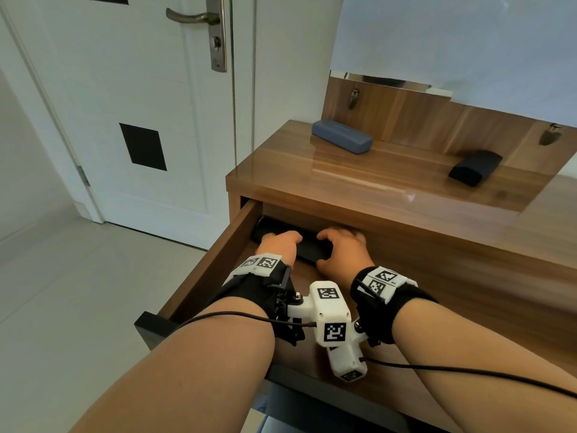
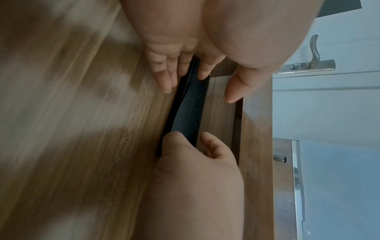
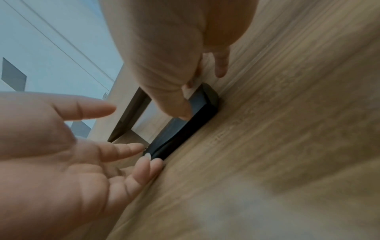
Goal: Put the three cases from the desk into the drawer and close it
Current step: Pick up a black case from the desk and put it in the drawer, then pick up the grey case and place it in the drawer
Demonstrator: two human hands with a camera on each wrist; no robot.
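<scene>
A black case (image 1: 312, 250) lies at the back left of the open drawer (image 1: 212, 264). My left hand (image 1: 281, 242) rests on its left part with straight fingers (image 2: 164, 81) along it. My right hand (image 1: 340, 245) is at its right end, fingertips (image 3: 152, 162) touching the case (image 3: 185, 129) and thumb held apart. In the left wrist view the case (image 2: 189, 113) shows between both hands. On the desk top (image 1: 359, 179) a blue-grey case (image 1: 342, 136) lies at the back left and a second black case (image 1: 474, 168) at the right.
The drawer's dark front panel (image 1: 150, 326) juts out below my forearms. A white door (image 1: 140, 104) with a metal handle (image 1: 193, 17) stands left of the desk. Two metal hooks (image 1: 352, 98) hang on the wooden back panel. Grey floor tiles (image 1: 62, 276) lie at the left.
</scene>
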